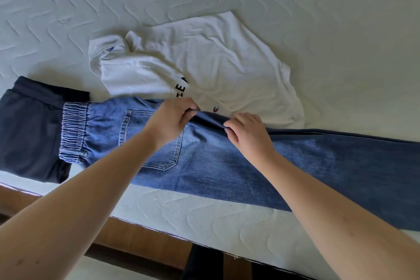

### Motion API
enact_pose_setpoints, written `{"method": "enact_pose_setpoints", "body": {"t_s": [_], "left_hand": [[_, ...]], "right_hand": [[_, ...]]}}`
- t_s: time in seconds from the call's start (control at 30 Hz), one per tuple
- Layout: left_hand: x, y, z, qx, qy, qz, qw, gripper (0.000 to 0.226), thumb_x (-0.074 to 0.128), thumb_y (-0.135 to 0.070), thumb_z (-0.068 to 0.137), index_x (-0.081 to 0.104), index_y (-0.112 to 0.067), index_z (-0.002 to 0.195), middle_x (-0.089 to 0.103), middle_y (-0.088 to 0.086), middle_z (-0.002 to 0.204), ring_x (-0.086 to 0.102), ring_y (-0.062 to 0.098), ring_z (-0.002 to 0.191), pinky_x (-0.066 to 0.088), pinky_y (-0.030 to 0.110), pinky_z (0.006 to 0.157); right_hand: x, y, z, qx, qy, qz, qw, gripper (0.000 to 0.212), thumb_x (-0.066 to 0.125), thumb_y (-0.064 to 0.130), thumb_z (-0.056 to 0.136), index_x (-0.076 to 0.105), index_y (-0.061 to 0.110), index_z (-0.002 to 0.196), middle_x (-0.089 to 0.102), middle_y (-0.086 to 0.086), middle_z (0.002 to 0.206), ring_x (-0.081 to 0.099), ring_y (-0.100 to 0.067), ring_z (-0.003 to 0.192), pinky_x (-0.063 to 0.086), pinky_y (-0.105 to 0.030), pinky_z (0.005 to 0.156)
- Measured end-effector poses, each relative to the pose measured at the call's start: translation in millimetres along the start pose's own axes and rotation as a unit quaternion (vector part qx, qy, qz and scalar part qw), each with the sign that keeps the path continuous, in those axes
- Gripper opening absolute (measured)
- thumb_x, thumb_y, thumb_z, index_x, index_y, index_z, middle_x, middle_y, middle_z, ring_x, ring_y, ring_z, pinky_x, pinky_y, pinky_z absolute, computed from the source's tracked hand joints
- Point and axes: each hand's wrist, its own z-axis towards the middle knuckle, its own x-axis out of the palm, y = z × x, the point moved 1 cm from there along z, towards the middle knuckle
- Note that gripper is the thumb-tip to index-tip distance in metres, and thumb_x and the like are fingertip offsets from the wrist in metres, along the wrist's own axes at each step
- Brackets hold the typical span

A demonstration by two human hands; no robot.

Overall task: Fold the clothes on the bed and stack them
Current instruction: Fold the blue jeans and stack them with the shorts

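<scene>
Denim jeans (216,166) edge between fingers (188,116)

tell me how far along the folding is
Done: the dark garment lies folded at left. In hand: left hand and right hand pinch the far edge of the jeans, laid out full length. Left: the crumpled white t-shirt, then stacking.
</scene>
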Motion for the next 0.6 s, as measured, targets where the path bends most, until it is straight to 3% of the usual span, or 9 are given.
{"method": "enact_pose_setpoints", "body": {"t_s": [0.1, 0.2, 0.33, 0.5, 0.6], "left_hand": [[2, -2, -21, 0.062, 0.0, 0.066, 0.996, 0.025, 0.05, -0.019, 0.098, 0.067, -0.001, 0.097, 0.07, 0.009, 0.088, 0.067, 0.029, 0.082, 0.049, 0.036, 0.081], [9, 2, -42, 0.108, -0.019, 0.095, 0.989, 0.031, 0.051, -0.024, 0.097, 0.071, -0.001, 0.099, 0.073, 0.011, 0.101, 0.07, 0.027, 0.093, 0.054, 0.038, 0.088], [29, 14, -64, 0.158, -0.021, 0.168, 0.973, 0.003, 0.071, -0.01, 0.086, 0.071, -0.007, 0.087, 0.071, 0.011, 0.112, 0.067, 0.029, 0.104, 0.054, 0.041, 0.09], [49, 18, -75, 0.131, 0.01, 0.258, 0.957, 0.03, 0.079, 0.005, 0.063, 0.068, -0.008, 0.088, 0.063, 0.009, 0.091, 0.062, 0.029, 0.083, 0.05, 0.037, 0.078], [61, 13, -73, 0.091, 0.034, 0.286, 0.953, 0.031, 0.081, -0.001, 0.063, 0.066, -0.007, 0.091, 0.061, 0.008, 0.084, 0.06, 0.028, 0.073, 0.052, 0.036, 0.069]], "right_hand": [[2, 1, -15, -0.014, 0.008, -0.006, 1.0, 0.007, 0.072, 0.007, 0.083, 0.065, 0.008, 0.083, 0.064, -0.006, 0.084, 0.061, -0.027, 0.075, 0.05, -0.037, 0.069], [9, 1, -33, -0.014, 0.031, -0.03, 0.999, 0.017, 0.073, -0.003, 0.077, 0.065, 0.009, 0.085, 0.065, -0.003, 0.087, 0.06, -0.025, 0.077, 0.051, -0.036, 0.074], [13, -7, -43, 0.018, 0.039, -0.074, 0.996, 0.031, 0.078, -0.002, 0.071, 0.07, 0.009, 0.099, 0.068, -0.003, 0.091, 0.064, -0.027, 0.084, 0.053, -0.039, 0.083], [16, -17, -59, -0.005, 0.089, -0.105, 0.99, 0.034, 0.073, 0.012, 0.084, 0.068, 0.009, 0.117, 0.067, -0.004, 0.109, 0.063, -0.026, 0.1, 0.05, -0.04, 0.092], [15, -22, -80, -0.005, 0.124, -0.119, 0.985, 0.04, 0.067, 0.018, 0.089, 0.063, 0.008, 0.128, 0.062, -0.005, 0.129, 0.06, -0.024, 0.116, 0.046, -0.041, 0.102]]}}
